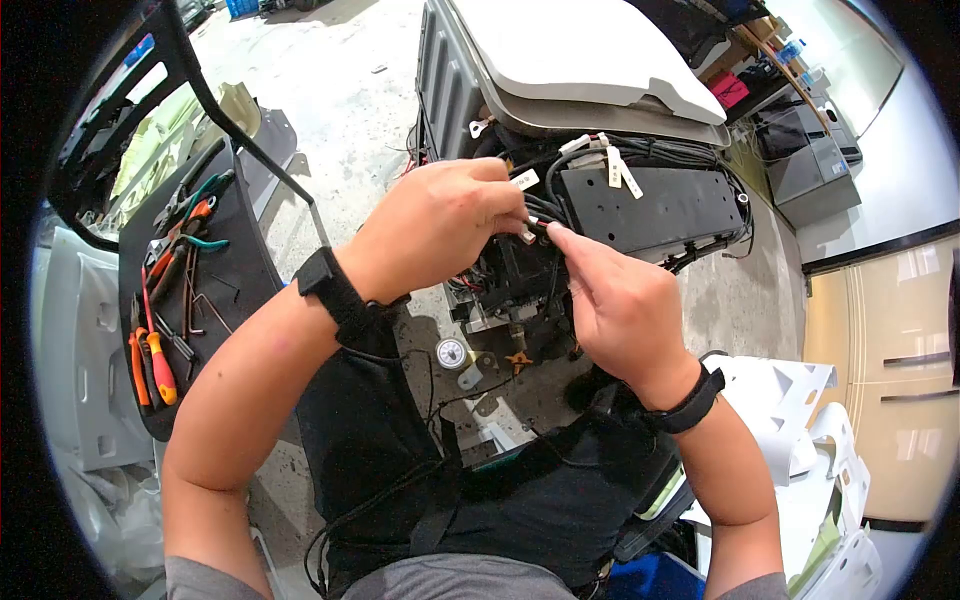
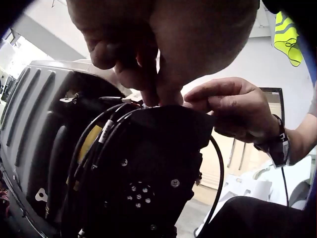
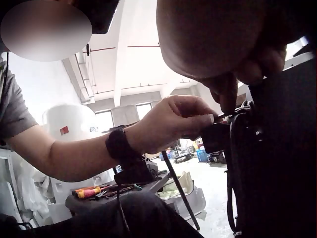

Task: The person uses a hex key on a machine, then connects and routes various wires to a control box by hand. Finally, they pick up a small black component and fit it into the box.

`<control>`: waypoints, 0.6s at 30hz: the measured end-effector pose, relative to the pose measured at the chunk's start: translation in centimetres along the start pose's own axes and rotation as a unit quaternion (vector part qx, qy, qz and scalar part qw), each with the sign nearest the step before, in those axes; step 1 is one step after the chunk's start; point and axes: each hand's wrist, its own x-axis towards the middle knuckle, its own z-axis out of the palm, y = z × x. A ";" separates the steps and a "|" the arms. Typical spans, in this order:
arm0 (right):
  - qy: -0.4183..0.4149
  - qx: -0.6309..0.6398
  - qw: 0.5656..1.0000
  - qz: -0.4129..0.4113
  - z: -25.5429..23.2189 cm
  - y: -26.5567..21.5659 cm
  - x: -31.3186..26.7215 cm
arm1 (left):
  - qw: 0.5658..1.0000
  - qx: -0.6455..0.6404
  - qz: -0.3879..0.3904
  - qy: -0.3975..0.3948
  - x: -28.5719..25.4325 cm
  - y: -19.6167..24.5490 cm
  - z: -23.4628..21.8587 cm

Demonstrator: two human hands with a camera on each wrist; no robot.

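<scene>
Head view: small white-tipped connector point(image 1: 529, 234) on black cables, pinched in both grips, left hand point(image 1: 440, 225), right hand point(image 1: 615, 300).

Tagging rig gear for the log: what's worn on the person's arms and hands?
Both hands, left hand and right hand, are bare: no gloves. Each wrist carries a black strap: the left wrist strap is a wide band, and the right wrist strap is narrower. Thin black cables trail from the left strap toward the body. Forearms are bare; grey short sleeves show at the upper arms.
</scene>
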 end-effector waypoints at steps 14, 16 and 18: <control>0.007 -0.021 1.000 -0.015 0.1 -0.1 0.6 | 0.994 -0.021 0.083 -0.069 3.3 -3.3 -0.3; 0.000 -0.021 1.000 -0.005 0.0 -0.2 0.7 | 0.994 -0.063 0.051 -0.075 3.1 -3.2 -0.2; -0.002 -0.017 1.000 -0.005 0.1 -0.3 0.7 | 0.991 -0.105 0.017 -0.079 3.0 -3.3 -0.1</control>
